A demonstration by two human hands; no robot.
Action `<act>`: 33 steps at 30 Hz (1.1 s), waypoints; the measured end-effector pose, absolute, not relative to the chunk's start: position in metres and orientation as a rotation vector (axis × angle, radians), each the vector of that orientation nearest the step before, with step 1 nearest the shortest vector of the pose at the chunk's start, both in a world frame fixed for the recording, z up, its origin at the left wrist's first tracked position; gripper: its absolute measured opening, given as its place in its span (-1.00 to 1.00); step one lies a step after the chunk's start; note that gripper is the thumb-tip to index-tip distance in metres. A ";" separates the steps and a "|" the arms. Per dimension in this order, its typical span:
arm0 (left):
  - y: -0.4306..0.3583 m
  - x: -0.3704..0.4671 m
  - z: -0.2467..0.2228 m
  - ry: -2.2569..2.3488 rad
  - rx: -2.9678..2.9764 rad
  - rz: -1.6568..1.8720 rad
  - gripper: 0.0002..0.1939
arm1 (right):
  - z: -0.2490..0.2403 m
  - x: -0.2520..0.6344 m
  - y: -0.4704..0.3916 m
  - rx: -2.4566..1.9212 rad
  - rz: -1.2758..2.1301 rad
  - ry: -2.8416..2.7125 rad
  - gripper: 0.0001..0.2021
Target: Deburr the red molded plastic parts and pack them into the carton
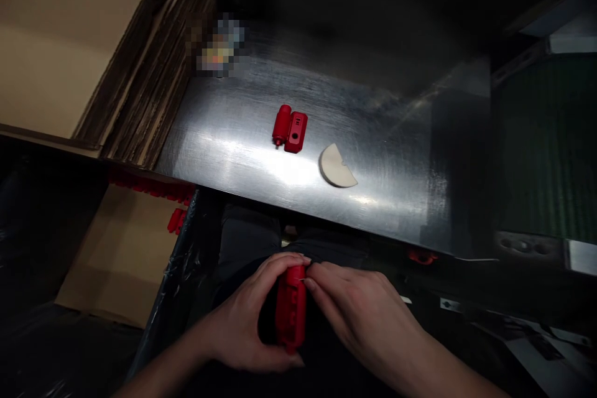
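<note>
The left hand (247, 317) grasps a long, red, plastic-looking piece with a notched side (293, 314) end to end, in front of the near edge of the brushed-metal counter (224, 143). The right hand (373, 305) bunches thumb and forefinger at the piece's upper end; whether they pinch something thin, I cannot tell. The step in hand seems to be fine finger work there; the next move likely calls for a steady left grasp and small, careful right-fingertip motions.
</note>
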State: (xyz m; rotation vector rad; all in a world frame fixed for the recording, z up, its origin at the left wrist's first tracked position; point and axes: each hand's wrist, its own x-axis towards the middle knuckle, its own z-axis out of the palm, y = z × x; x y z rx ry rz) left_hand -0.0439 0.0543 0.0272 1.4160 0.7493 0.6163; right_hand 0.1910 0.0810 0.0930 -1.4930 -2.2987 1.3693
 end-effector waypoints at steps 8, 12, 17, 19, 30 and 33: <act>0.054 -0.043 0.030 0.755 1.432 0.601 0.23 | 0.089 0.191 0.071 -1.501 1.027 -2.405 -0.69; 0.053 -0.042 0.030 0.783 1.397 0.591 0.21 | 0.087 0.190 0.067 -1.487 0.962 -2.413 -0.67; 0.052 -0.041 0.028 0.773 1.357 0.619 0.20 | 0.087 0.190 0.067 -1.479 1.020 -2.371 -0.69; 0.051 -0.041 0.027 0.763 1.343 0.634 0.20 | 0.088 0.190 0.067 -1.479 1.059 -2.376 -0.71; 0.051 -0.040 0.029 0.765 1.368 0.636 0.22 | 0.088 0.190 0.068 -1.470 1.000 -2.398 -0.68; 0.052 -0.040 0.029 0.770 1.413 0.634 0.23 | 0.089 0.191 0.068 -1.482 1.004 -2.408 -0.69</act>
